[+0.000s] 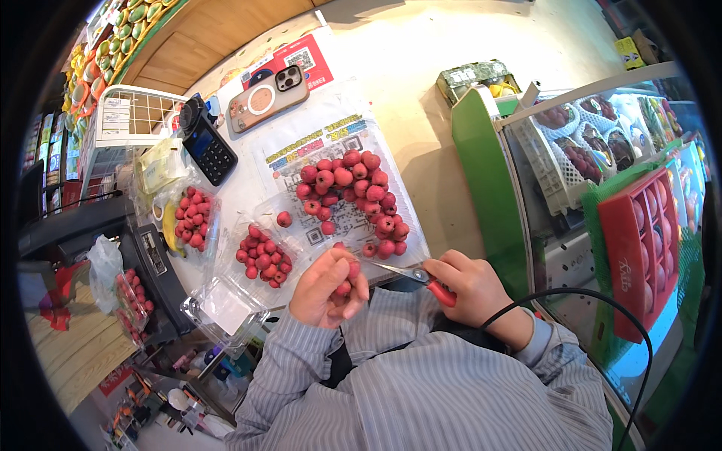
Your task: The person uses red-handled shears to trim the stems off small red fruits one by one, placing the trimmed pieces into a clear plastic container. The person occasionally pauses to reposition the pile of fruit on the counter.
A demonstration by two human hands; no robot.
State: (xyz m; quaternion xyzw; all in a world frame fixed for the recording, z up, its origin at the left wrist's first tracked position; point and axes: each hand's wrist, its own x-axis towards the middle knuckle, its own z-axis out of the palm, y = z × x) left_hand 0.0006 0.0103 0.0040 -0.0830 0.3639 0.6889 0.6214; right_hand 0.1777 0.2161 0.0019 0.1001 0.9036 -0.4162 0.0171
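My left hand (329,287) holds a few red hawthorn fruits (353,269) between thumb and fingers, over the near edge of the counter. My right hand (471,284) grips the red handles of small metal scissors (417,274), whose blades point left and reach the held fruits. Beyond my hands, a loose pile of hawthorn fruits (361,186) lies on a printed sheet under clear plastic. One single fruit (284,219) lies left of the pile. Nearer my left hand stands a clear plastic container of hawthorn fruits (264,256), with another filled container (193,217) farther left.
A smartphone (268,100) and a black keypad device (206,144) lie at the counter's far side. An empty clear container (225,313) sits at the near left corner. To the right are a green-sided display case (488,169) and a red fruit box (620,253). A black cable crosses near my right wrist.
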